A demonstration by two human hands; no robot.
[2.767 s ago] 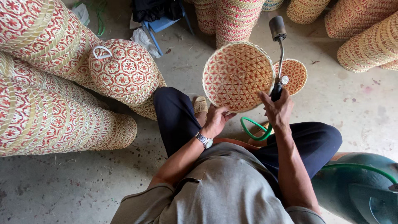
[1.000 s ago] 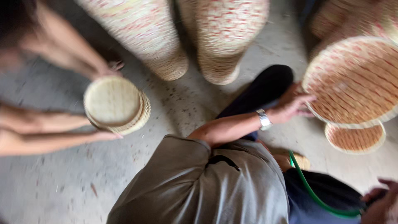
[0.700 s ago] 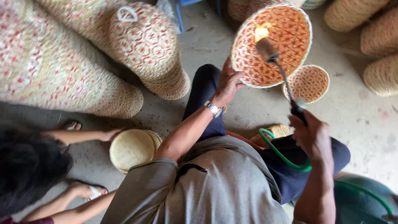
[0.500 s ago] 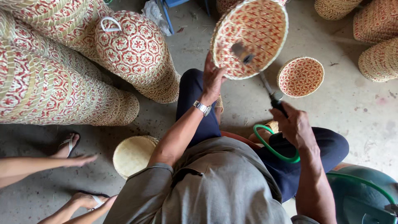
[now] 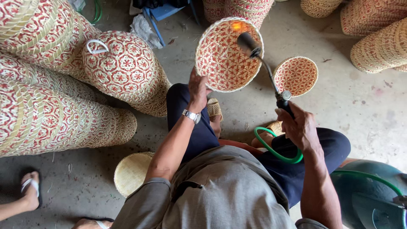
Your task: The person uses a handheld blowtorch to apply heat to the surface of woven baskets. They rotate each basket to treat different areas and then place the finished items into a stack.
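My left hand (image 5: 197, 90) grips the lower rim of a round woven basket (image 5: 220, 59) with a red and cream pattern, tilted so that its inside faces me. My right hand (image 5: 299, 125) is closed on the handle of a gas torch (image 5: 263, 63). The torch's black nozzle sits inside the basket near its top, where an orange glow shows on the weave. A green hose (image 5: 276, 149) loops from the torch across my lap. A metal watch is on my left wrist.
A smaller patterned basket (image 5: 295, 76) lies on the concrete floor past my right hand. Tall stacks of patterned baskets (image 5: 63, 89) lie at the left and more stand at the top right (image 5: 377, 38). A pale woven lid (image 5: 132, 171) rests by my left elbow. Another person's sandalled feet (image 5: 29, 191) are at the lower left. A green gas cylinder (image 5: 373, 199) sits at the lower right.
The basket has tilted more toward me and the torch nozzle has moved up inside it. The other person's arm and feet have drawn back to the lower left.
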